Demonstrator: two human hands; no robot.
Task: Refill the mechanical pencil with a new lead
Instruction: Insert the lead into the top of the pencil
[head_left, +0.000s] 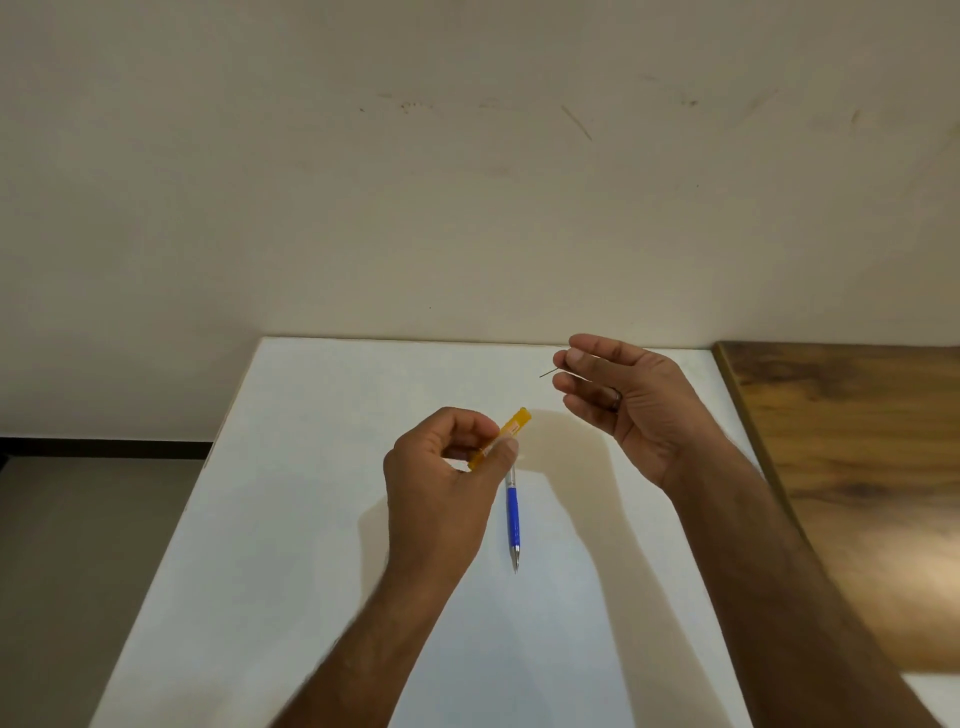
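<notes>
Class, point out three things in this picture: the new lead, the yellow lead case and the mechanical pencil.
new lead (548, 372): head view, on the bare end left of the fingertips.
yellow lead case (515, 424): head view, on its upper end.
mechanical pencil (513, 512): head view, on the blue grip.

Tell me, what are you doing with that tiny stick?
A person is refilling a pencil. The right hand pinches a thin new lead in the air. The left hand holds the yellow lead case. The blue mechanical pencil lies on the white table, waiting for its lead.
</notes>
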